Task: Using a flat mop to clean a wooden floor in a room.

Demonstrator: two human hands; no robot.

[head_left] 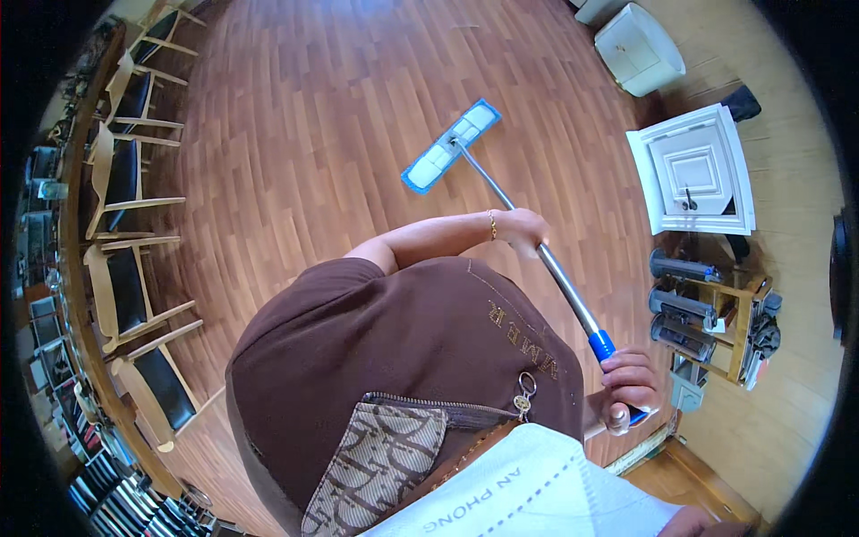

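A flat mop with a metal pole [570,294] slants across the view from lower right to upper middle. Its head, a rectangular white-and-blue pad [432,165], lies on the wooden floor [313,98]. Around the middle of the pole my left hand [523,231] is closed, a gold bracelet on its wrist. Lower down, my right hand [629,385] wraps its fingers round the blue grip [601,344] at the pole's end.
Several wooden chairs with black seats [125,286] line a long counter on the left. Along the right wall stand a white rounded cabinet [640,49], a small white cabinet [693,174] and a wooden rack [744,322] beside several grey cylindrical objects [684,300].
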